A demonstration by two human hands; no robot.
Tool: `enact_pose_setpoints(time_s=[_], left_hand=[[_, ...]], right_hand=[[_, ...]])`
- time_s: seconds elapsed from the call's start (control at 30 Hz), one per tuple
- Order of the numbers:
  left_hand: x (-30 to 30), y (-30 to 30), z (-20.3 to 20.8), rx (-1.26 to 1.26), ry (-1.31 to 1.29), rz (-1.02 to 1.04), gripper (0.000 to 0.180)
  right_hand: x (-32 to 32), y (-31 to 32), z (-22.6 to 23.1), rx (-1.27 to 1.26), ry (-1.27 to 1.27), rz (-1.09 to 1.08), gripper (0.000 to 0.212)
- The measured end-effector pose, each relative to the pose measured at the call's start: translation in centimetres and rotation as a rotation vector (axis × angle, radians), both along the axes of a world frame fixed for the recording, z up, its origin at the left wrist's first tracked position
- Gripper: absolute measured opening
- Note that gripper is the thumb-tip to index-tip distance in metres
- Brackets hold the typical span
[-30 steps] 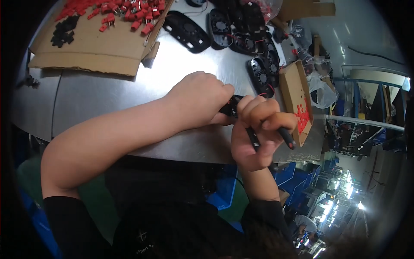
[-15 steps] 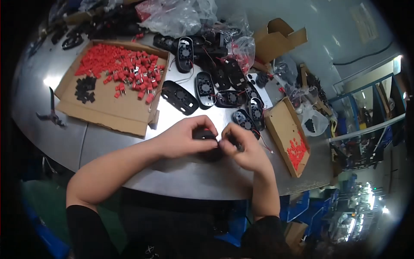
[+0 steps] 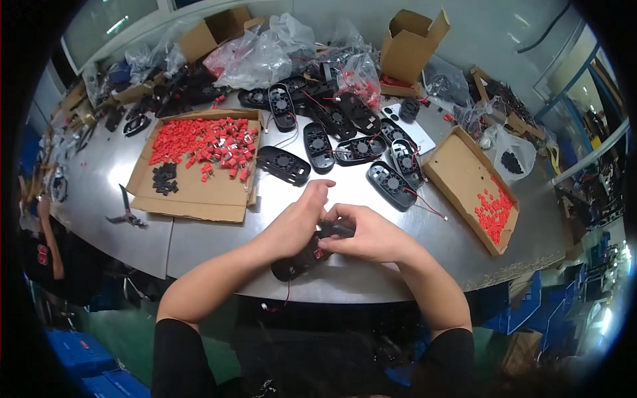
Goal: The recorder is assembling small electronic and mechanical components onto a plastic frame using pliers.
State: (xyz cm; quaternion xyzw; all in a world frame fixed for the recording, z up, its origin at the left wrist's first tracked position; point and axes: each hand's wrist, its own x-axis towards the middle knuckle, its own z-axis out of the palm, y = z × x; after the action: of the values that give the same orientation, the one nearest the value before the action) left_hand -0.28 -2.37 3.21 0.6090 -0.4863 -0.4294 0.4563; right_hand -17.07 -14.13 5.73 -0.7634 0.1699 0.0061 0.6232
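My left hand (image 3: 300,224) is closed around a black oval plastic housing (image 3: 292,266), held tilted near the table's front edge. A thin red wire with a small white plug hangs from the housing's lower end. My right hand (image 3: 373,235) is closed on a short black piece (image 3: 342,229) pressed against the housing's upper end; its exact kind is not plain. A small red part (image 3: 318,253) shows on the housing beside my right fingertips. My left fingers are partly hidden behind the hand.
A cardboard tray (image 3: 192,211) of red and black parts lies left, with pliers (image 3: 126,211) beside it. Several similar housings (image 3: 391,186) lie ahead. A smartphone (image 3: 419,138), another tray (image 3: 458,192) of red pieces, plastic bags (image 3: 259,66) and an open carton (image 3: 405,56) stand around.
The view has shifted, showing more at the left. Both hands have turned; the housing now shows its long side and hanging wire, and my right hand has come closer over it.
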Motion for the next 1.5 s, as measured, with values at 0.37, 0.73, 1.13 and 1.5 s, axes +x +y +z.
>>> enact_pose_setpoints(time_s=[0.37, 0.73, 1.13, 1.5], left_hand=[[0.2, 1.8, 3.1, -0.167, -0.472, -0.035, 0.088], [-0.1, 2.9, 0.9, -0.252, -0.677, -0.088, 0.055], [-2.1, 3.0, 0.7, -0.132, -0.771, -0.134, 0.054], [-2.3, 3.7, 1.0, -0.076, -0.776, -0.136, 0.059]], right_hand=[[0.5, -1.1, 0.2, 0.087, -0.14, -0.516, 0.021], [-1.0, -0.7, 1.4, 0.228, -0.806, -0.441, 0.102], [-0.3, 2.5, 0.0, 0.3, -0.892, -0.303, 0.098], [0.7, 5.3, -0.1, 0.063, -0.933, -0.373, 0.099]])
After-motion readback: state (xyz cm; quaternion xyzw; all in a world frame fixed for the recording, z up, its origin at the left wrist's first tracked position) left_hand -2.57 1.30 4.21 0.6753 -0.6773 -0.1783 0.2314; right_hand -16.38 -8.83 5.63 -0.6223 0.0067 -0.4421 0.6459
